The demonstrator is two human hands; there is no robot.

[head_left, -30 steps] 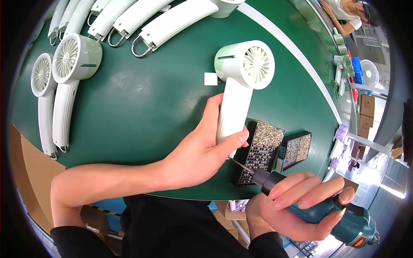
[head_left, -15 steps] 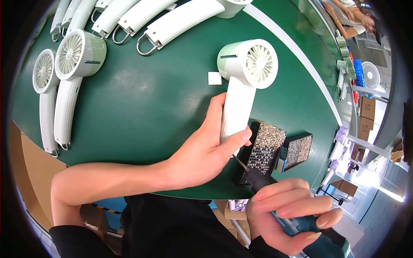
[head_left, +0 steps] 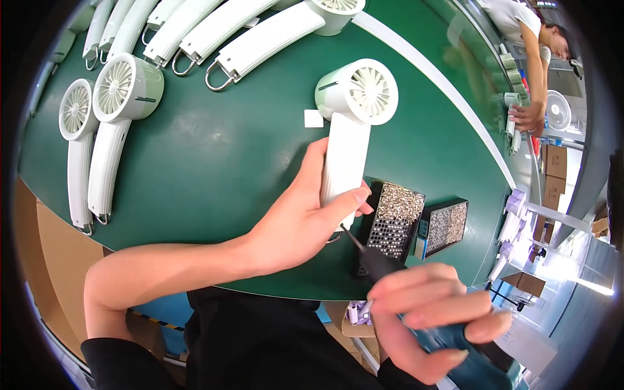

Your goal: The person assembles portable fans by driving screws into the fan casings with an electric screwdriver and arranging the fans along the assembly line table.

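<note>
1 view, from the left of 2 fisheye cameras on the wearer's head, looks steeply down and forward over a green table [head_left: 214,162]. the black-clad torso [head_left: 253,344] shows near 6 o'clock, the lens sitting above it. the left hand [head_left: 296,216] lies close to the middle; the right hand [head_left: 422,312], between 4 and 5 o'clock, looks nearer the lens. edges bow toward a dark round rim, and a co-worker [head_left: 510,19] at 2 o'clock, farther off, appears tipped sideways.

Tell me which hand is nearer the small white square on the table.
Left. The left hand, around the white handheld fan, is just below the white square in the picture; the right hand, holding the power screwdriver, is well off to its lower right.
</note>
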